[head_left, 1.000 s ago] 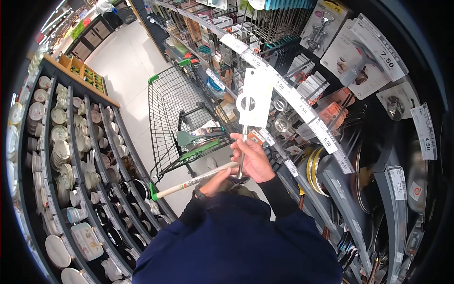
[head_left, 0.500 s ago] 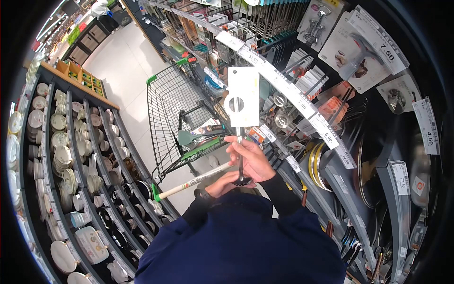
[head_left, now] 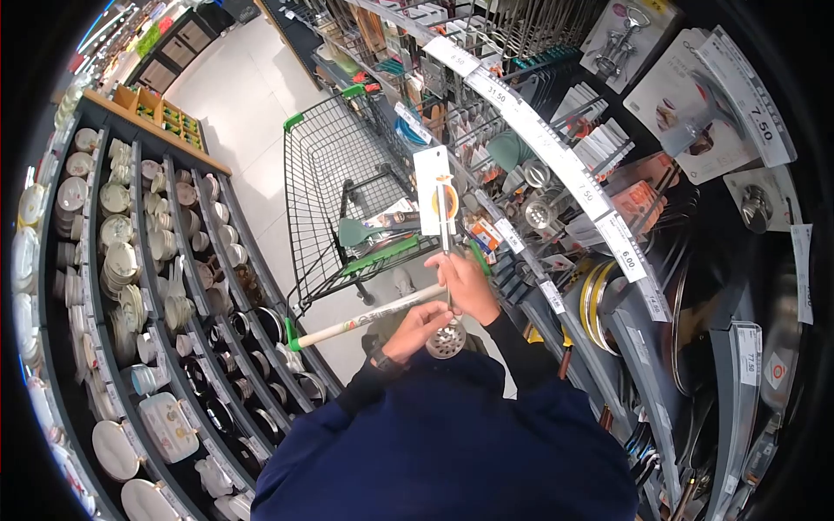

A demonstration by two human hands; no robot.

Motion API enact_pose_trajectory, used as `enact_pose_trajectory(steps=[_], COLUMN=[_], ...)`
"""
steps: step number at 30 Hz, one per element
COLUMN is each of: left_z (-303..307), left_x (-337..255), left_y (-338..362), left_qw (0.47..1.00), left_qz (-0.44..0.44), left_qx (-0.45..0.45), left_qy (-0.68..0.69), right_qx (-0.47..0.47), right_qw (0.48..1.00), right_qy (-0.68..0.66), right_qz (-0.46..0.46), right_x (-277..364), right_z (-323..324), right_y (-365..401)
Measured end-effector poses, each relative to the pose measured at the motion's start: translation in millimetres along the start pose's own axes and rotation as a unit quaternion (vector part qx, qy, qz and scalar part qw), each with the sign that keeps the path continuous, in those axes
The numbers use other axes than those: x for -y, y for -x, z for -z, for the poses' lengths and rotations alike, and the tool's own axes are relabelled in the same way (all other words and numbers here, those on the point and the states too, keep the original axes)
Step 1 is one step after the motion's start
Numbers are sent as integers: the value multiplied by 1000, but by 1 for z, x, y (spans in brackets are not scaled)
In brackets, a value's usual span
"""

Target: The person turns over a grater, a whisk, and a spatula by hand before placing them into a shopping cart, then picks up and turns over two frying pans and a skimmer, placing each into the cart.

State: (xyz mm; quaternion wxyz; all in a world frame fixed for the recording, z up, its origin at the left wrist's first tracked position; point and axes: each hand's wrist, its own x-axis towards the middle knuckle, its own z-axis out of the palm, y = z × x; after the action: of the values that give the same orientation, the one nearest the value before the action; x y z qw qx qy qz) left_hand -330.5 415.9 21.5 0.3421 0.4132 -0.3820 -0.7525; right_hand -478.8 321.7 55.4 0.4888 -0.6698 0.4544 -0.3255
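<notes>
My right hand (head_left: pixel 469 282) grips the metal stem of a skimmer (head_left: pixel 446 340). Its round perforated bowl hangs low by my chest. The white card label (head_left: pixel 433 201) on its handle points up toward the cart. My left hand (head_left: pixel 415 330), with a watch on the wrist, sits just left of the skimmer bowl. It is closed around a long pale wooden-handled tool (head_left: pixel 365 318) with a green end, which slants down to the left.
A black wire shopping cart (head_left: pixel 334 187) with green trim stands ahead, with a green spatula (head_left: pixel 354 233) inside. Shelves of plates and bowls (head_left: pixel 122 278) run along the left. Racks of hanging utensils, pan lids and price tags (head_left: pixel 621 247) fill the right. The pale aisle floor stretches beyond.
The skimmer has been turned and lowered, so its perforated bowl now faces up by my chest and the card looks narrower. Both hands stay close together.
</notes>
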Motion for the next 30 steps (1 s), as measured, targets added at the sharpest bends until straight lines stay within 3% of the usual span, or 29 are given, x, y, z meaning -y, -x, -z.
enact_pose_trajectory(steps=[3,10,12,15,18,20,22,24,27,30], left_z=[5,52,72,132,206,274,324,389,435,441], left_x=[-9,-14,-22,-29,-61,-53,-45,1,66,115], left_y=[0,6,8,6,1,-15,-39,-79,-128,-161], left_qw=[998,994,995,984,926,787,737,698,729,702], left_qz=[0,10,27,-22,-32,-104,-66,14,61,107], left_qx=[-56,-85,-92,-115,-184,-215,-242,-207,-183,-136], left_qy=[18,69,15,-138,-327,-569,-628,-685,-657,-691], right_qx=[54,44,58,52,72,53,0,-37,-63,-99], right_qw=[989,998,996,998,993,992,983,978,975,969], right_qy=[-111,-43,-36,34,82,93,173,204,206,211], right_qz=[-78,-33,-52,-13,-38,-59,-56,-33,-55,-82], right_x=[-14,-30,-29,-37,-40,-53,-67,-69,-58,-56], right_z=[-12,-49,-62,-94,-115,-129,-135,-138,-140,-143], right_y=[-3,-8,-14,-22,-24,-17,-9,-7,-8,-12])
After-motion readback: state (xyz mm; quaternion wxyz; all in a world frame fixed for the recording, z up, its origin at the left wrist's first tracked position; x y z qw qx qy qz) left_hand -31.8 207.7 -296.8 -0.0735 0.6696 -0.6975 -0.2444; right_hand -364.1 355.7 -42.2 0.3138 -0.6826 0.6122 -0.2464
